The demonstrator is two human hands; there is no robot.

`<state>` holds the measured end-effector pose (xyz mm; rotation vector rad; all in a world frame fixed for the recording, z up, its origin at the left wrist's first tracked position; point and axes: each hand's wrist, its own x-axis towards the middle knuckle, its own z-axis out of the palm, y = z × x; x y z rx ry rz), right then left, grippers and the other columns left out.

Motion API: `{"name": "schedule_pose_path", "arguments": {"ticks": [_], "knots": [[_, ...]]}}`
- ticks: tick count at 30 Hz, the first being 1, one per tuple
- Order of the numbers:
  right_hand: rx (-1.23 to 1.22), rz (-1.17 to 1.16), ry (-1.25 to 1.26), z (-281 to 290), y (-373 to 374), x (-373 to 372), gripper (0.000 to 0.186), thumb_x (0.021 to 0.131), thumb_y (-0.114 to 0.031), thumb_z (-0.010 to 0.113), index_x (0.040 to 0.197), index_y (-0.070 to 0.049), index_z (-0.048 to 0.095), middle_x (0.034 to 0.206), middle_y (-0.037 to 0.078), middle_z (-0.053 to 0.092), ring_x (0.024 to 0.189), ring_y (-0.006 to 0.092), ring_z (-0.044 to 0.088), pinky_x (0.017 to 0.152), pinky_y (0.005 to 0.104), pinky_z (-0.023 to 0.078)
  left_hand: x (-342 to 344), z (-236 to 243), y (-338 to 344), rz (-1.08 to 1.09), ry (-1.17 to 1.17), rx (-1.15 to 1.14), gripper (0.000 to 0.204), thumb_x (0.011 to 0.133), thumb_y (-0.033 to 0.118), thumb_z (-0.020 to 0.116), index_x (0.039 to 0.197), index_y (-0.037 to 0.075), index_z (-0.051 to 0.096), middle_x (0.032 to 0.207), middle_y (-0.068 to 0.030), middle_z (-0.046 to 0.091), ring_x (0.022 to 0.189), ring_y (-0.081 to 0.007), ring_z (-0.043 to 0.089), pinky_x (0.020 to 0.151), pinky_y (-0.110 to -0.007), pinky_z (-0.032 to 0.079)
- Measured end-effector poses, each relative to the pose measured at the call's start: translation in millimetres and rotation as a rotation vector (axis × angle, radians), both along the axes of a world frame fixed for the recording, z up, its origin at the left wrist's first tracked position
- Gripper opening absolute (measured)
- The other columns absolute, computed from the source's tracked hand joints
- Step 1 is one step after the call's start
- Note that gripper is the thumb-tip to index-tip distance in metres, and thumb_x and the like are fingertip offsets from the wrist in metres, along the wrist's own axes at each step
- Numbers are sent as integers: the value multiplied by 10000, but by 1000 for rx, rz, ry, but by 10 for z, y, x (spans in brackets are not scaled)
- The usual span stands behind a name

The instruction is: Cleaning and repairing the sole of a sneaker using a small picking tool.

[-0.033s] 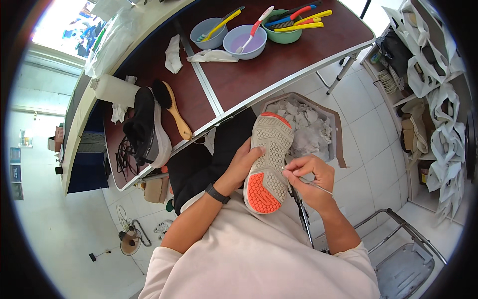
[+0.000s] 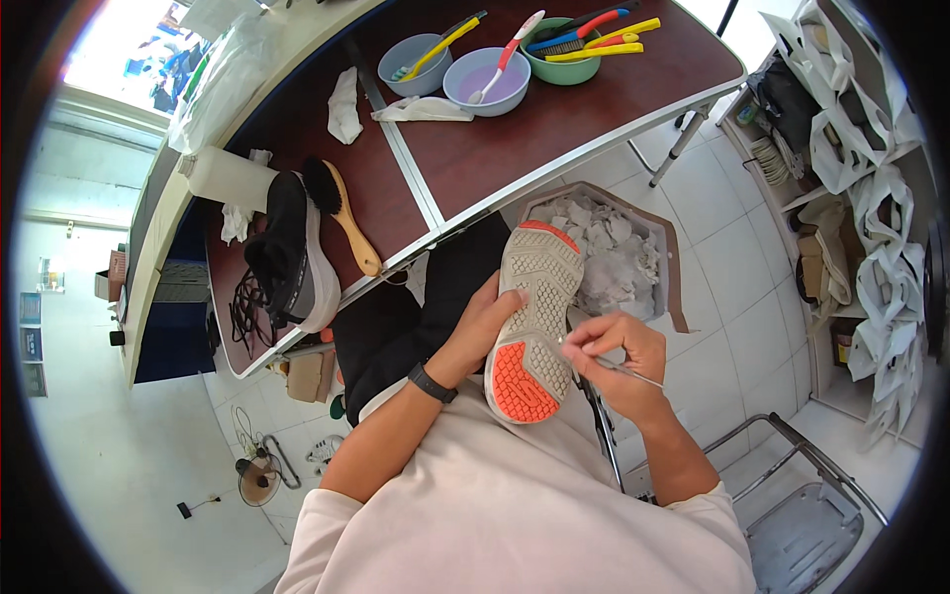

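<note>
Holding the sneaker [image 2: 537,327] sole-up, gripped at its left edge in the left hand [image 2: 482,322], with the thumb laid across the tread and the fingers mostly hidden beneath. Pinching a thin metal tool [image 2: 639,376] in the right hand [image 2: 625,358], close by the sneaker's right edge; too blurred at the fingertips to tell whether touching. Could easily twist the sneaker under a firm push, seemingly supporting it mainly from its left side. Could also skid across the tread toward the left thumb, through a careless angle or too much force, and end in a jab. Might scratch or tear the sneaker's pale tread if digging too deeply between the small raised blocks. Might lose the tool through a loosened pinch, dropping it past the sneaker's right edge or into the crumpled scraps [image 2: 616,262] in the bin [image 2: 677,282] just beyond the sneaker, and have trouble finding it there. Worth watching, too, the black shoe [image 2: 297,259] and the wooden-handled brush [image 2: 353,230] left of the sneaker, both near the edge of the counter [image 2: 579,124] and liable to fall if knocked by the left forearm [image 2: 374,444].
</note>
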<state>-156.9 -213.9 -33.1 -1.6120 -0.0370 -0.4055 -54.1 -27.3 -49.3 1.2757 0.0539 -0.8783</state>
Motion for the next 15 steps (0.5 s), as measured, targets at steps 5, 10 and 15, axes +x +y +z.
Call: {"name": "schedule_pose_path", "arguments": {"ticks": [5,10,15], "knots": [[50,109,69,52,19,-154,271,741,31,847,760,-71,596,838,76,732,731,150,701,651,268,539,0,-7,3,8,36,-1,578,969,219,519,1488,8,376,1321,-126,581,1131,-188,621,952,-342,531],[71,104,78,22,44,-154,269,730,10,868,760,-73,614,839,80,735,711,138,700,630,261,539,-1,8,14,10,37,8,576,969,217,508,1489,9,374,1319,-125,583,1126,-188,624,947,-338,534],[-19,156,107,105,55,-48,173,751,7,852,826,-33,702,855,83,741,722,145,704,619,251,541,8,20,29,11,68,-55,583,979,186,541,1496,-13,358,1350,-135,565,1184,-197,596,997,-348,505]]}}
